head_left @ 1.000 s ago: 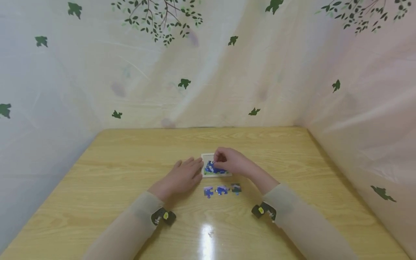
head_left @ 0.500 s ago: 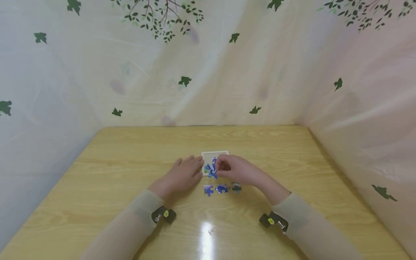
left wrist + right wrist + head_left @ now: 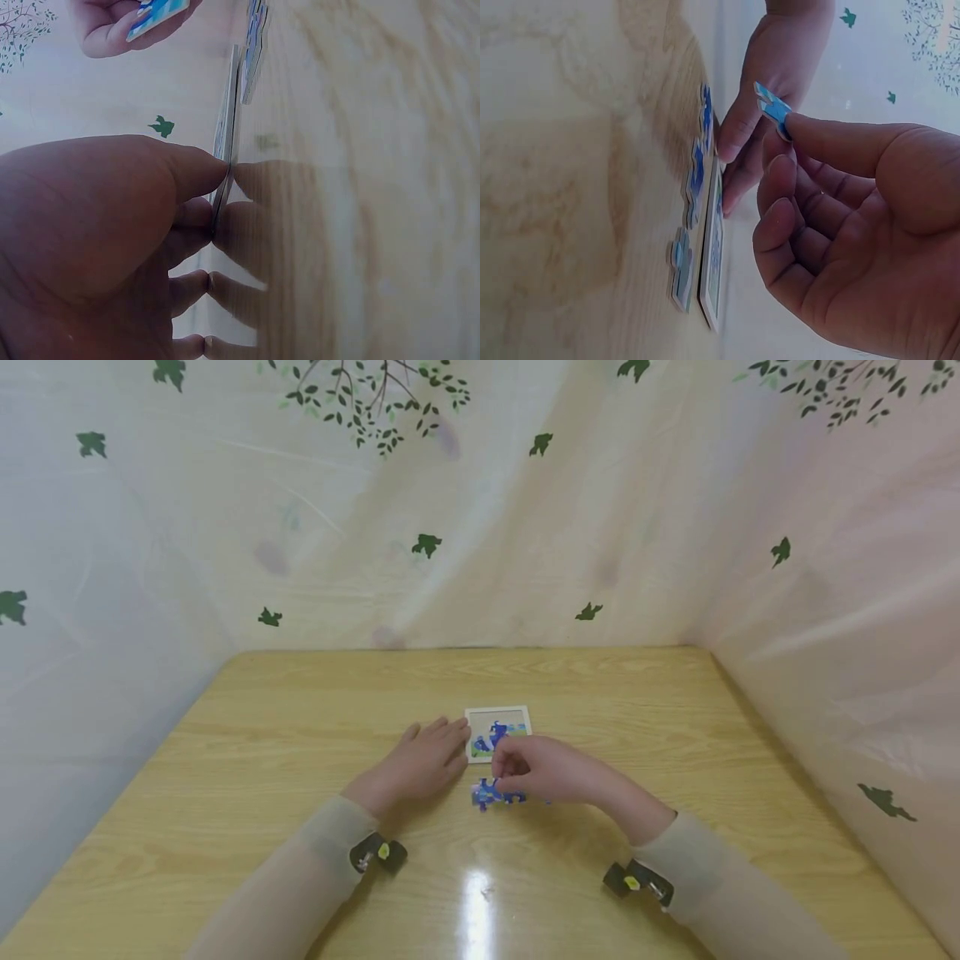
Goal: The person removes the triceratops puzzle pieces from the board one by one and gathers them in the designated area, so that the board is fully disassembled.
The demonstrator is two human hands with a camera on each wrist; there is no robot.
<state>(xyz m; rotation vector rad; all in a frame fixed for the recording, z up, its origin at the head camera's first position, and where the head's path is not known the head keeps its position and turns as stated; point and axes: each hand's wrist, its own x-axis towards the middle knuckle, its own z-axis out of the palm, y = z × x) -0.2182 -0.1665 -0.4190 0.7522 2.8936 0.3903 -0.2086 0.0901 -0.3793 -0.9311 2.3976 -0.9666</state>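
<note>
With the right hand (image 3: pixel 551 768), a little right of centre in the head view, we are pinching a blue-and-white puzzle piece (image 3: pixel 774 111) between thumb and curled fingers, lifted off the surface. The right wrist view is showing that piece near its upper middle, tilted at the fingertips. With the left hand (image 3: pixel 420 764), left of centre in the head view, we are keeping the fingers straight and resting them against the left edge of a shallow white frame (image 3: pixel 498 709).

Inside that frame, joined puzzle pieces (image 3: pixel 497 732) are filling part of the picture in blue and green, while the upper part is showing bare grey backing. Three loose pieces (image 3: pixel 696 180) are lying in a row just below the frame; in the head view the right hand is partly covering them.

Farther out, a wood-grained counter (image 3: pixel 300 710) is spreading across the lower frame, reflecting a bright patch at bottom centre. Pale sleeves (image 3: pixel 300 877) are reaching in from both lower corners, black wrist devices (image 3: pixel 392 857) sitting at the cuffs. Pale sheeting (image 3: pixel 480 585) with dark green leaf shapes is covering the upper frame and both sides.
</note>
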